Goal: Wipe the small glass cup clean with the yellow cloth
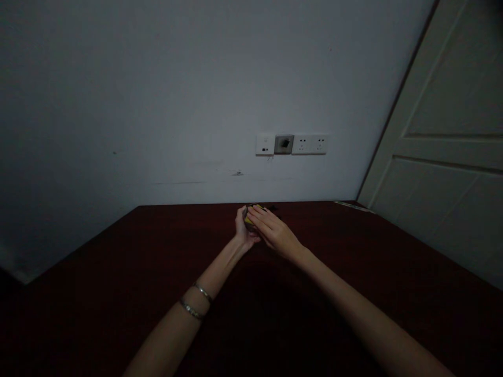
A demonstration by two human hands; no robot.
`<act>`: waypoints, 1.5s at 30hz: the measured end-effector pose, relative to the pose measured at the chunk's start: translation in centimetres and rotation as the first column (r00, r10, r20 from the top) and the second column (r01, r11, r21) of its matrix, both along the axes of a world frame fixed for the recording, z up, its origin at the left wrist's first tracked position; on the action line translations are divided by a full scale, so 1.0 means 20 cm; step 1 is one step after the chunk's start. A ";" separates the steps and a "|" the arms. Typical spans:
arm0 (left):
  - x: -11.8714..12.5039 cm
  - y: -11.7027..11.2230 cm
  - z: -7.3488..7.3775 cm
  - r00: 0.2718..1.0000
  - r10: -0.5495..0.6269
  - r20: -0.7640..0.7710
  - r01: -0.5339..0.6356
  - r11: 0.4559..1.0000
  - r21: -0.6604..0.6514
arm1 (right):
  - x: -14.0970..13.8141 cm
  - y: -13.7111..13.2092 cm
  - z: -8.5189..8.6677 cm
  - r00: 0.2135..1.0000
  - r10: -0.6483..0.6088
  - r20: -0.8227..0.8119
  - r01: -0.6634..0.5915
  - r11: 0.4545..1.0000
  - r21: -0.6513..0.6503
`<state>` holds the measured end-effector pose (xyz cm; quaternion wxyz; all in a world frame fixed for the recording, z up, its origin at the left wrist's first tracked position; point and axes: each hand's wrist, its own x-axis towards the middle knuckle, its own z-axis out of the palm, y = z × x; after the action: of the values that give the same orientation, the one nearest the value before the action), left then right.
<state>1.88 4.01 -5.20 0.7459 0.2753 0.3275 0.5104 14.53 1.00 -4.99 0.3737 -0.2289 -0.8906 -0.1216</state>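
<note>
Near the far edge of the dark red table, my left hand (244, 230) is closed around a small dark and yellow object (248, 220), gripping it from the left and below. Most of that object is covered by my fingers, so its kind cannot be made out. My right hand (273, 230) lies over its top and right side, fingers stretched out nearly flat and touching it. Just behind the right fingers, a small dark thing (272, 208) rests on the table, too dim to name.
The dark red tabletop (157, 251) meets a pale wall (176, 104). Wall sockets and a switch plate (291, 144) sit above the table's back edge. A panelled door (444, 146) stands to the right. A thin pale strip (353, 206) lies at the back right corner.
</note>
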 end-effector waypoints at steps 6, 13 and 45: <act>0.01 -0.01 -0.01 0.916 0.157 -0.368 0.037 0.882 0.470 | -0.03 0.09 0.08 0.719 -0.141 -0.680 -0.076 0.957 -0.278; -0.07 0.02 0.00 0.572 0.597 -0.562 0.217 0.551 0.806 | 0.04 0.21 0.09 0.261 -0.442 -0.859 -0.469 0.720 -0.512; 0.06 -0.01 -0.05 0.652 0.651 -0.388 0.070 0.458 0.886 | -0.04 0.19 0.03 0.060 -0.555 -0.830 -0.801 0.469 -0.372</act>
<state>3.12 3.74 -6.22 0.2216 0.7012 0.3336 0.5898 13.77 4.89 -4.32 0.6981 -0.2867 -0.3052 0.5808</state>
